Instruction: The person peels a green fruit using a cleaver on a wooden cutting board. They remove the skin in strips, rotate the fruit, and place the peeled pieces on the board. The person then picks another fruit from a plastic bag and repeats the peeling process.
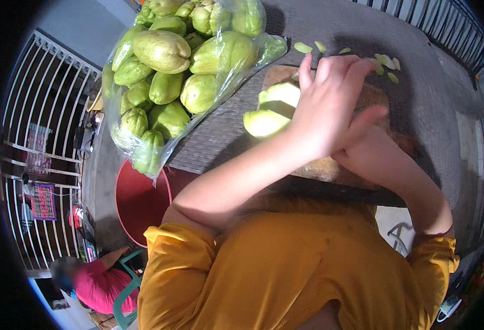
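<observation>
My left hand (328, 90) reaches across above a wooden cutting board (324, 169), its fingers bent and spread. Its palm faces away, so anything inside the grasp is hidden. My right hand (363, 130) crosses beneath the left wrist, and most of its fingers are covered. On the board, left of my hands, lie two pale green cut chayote pieces (266, 123), the farther one partly behind my left hand. Thin green peel scraps (386, 61) are scattered on the table beyond my fingers.
A clear plastic bag (209, 119) full of whole green chayotes (161, 51) rests on the grey woven-textured table (209, 142). Below its corner stands a red bucket (141, 202). At lower left a person in pink (106, 284) sits by a green plastic chair (128, 291).
</observation>
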A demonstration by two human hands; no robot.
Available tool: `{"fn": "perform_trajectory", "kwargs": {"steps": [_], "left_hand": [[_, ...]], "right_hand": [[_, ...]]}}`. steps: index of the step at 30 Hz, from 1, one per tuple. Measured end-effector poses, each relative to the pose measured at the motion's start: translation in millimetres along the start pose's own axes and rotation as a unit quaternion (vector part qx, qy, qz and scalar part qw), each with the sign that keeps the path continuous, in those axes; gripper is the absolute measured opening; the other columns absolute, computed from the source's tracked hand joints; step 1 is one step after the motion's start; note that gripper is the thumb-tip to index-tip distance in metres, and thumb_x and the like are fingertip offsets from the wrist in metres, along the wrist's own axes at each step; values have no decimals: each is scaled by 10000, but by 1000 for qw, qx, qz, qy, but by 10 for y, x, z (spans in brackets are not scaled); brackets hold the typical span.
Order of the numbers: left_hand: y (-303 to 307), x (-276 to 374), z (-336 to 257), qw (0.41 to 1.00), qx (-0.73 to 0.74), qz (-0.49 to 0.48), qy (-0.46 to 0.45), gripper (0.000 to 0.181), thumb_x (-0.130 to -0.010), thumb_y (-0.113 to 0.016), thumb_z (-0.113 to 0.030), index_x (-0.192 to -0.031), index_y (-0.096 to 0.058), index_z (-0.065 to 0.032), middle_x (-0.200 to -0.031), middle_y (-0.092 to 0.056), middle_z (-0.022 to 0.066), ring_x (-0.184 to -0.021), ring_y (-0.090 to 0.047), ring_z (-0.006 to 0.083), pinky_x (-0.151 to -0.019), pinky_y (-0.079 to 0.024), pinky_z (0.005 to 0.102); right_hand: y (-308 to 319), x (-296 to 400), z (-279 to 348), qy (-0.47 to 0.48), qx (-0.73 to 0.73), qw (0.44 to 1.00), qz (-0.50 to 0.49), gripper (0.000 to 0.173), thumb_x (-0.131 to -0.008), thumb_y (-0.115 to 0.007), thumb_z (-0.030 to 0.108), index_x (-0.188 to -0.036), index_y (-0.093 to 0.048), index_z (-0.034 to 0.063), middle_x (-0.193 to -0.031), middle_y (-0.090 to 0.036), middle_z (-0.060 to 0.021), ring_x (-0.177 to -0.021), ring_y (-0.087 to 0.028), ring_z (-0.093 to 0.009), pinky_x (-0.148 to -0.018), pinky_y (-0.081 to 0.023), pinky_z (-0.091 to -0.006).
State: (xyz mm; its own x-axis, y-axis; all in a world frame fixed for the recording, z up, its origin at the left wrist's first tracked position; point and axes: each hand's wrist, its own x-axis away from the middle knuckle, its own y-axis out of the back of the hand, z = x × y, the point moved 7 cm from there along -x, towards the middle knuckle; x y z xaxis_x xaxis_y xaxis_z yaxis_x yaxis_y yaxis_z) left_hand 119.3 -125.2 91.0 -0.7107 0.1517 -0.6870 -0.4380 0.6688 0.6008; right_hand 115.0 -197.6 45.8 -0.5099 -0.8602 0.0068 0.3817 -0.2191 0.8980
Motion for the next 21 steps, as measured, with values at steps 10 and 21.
{"fn": "perform_trajectory", "kwargs": {"steps": [10,21], "left_hand": [[474,1024,194,989,-126,-13,-78,306,-770,-648,-329,-989,-604,-120,-1001,-606,66,-957,-557,255,-1075,-154,498],[1005,2208,1195,831,260,-209,446,499,-933,-470,-181,-1387,-315,-45,-1333,-417,123,-1243,-389,223,-1064,-259,370]], "right_hand": [[509,307,-323,-116,44,992,-30,310,-824,-641,290,-920,-536,15,-808,-610,-215,-796,-596,-404,-691,-472,-456],[785,825,-561,-267,-225,933,-92,257,-836,-656,175,-1010,-557,12,-733,-561,-109,-625,-505,-137,-591,-424,-297]]}}
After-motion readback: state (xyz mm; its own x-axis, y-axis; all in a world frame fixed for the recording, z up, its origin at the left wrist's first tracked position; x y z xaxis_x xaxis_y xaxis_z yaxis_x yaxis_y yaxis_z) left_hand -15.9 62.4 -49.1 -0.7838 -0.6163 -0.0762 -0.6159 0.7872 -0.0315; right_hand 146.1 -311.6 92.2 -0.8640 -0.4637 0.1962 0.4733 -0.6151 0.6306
